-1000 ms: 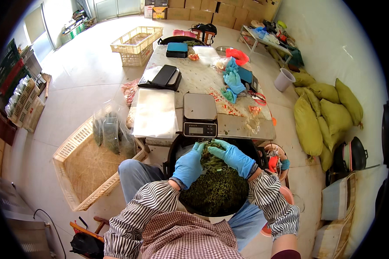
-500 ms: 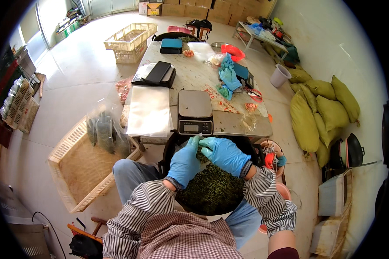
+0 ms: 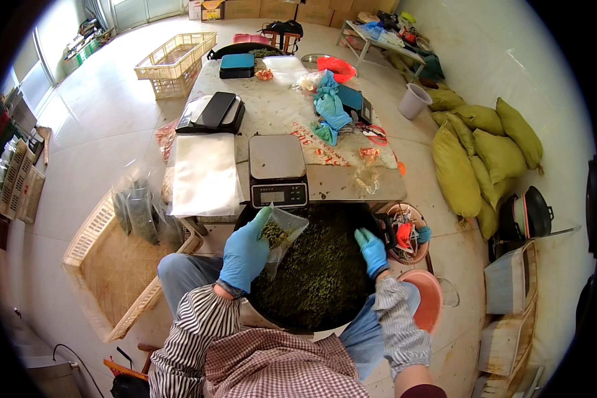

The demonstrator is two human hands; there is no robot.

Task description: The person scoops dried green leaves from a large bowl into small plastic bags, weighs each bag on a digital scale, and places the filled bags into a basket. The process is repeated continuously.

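In the head view my left hand (image 3: 245,257), in a blue glove, grips a clear plastic bag (image 3: 290,224) by its left side. Some green, dried leaf-like material shows inside the bag, which tilts over a wide black pan (image 3: 373,292). Loose dark green dried leaves (image 3: 318,278) fill much of that pan between my knees. My right hand (image 3: 371,252), also gloved in blue, is at the pan's right side with its fingers stretched out and nothing visible in them. Beyond the pan, a digital scale (image 3: 277,158) stands on the table edge with its plate bare.
Flat clear bags (image 3: 207,169) lie left of the scale on the table (image 3: 351,186). A cream crate (image 3: 89,245) on the left floor holds several filled bags (image 3: 139,211). Pink basins (image 3: 426,292) stand at right, near green sacks (image 3: 456,172) along the wall.
My hands, together over the pan before, have separated. The right moved right and down to the pan's side; the left now holds the bag alone, left of the pan's middle. The whole view shifted slightly.
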